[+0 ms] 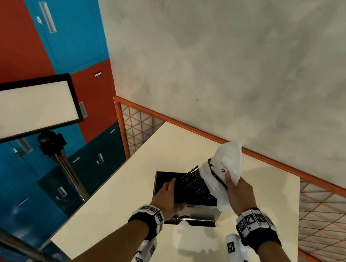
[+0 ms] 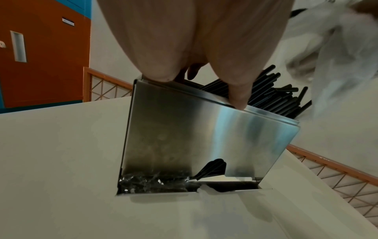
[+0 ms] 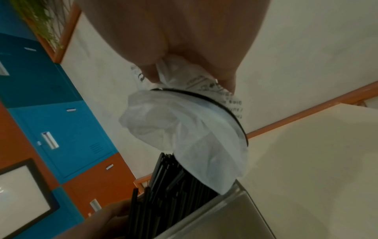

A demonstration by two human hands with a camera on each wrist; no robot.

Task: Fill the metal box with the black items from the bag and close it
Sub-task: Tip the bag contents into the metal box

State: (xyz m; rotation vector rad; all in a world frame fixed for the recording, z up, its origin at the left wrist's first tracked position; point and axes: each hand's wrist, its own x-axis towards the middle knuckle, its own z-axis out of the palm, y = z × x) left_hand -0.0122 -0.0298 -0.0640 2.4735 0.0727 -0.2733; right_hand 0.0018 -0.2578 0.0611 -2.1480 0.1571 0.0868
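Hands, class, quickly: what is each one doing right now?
Left hand: grips the top rim of the metal box.
Right hand: grips the white bag, tipped so the black straws slide into the box.

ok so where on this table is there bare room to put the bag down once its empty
Bare tabletop lies right of the metal box, up to the orange rail, and near the person in front of the box. It is crowded at the box itself: the left hand holds its rim, black sticks jut out, and the right hand grips the white bag.
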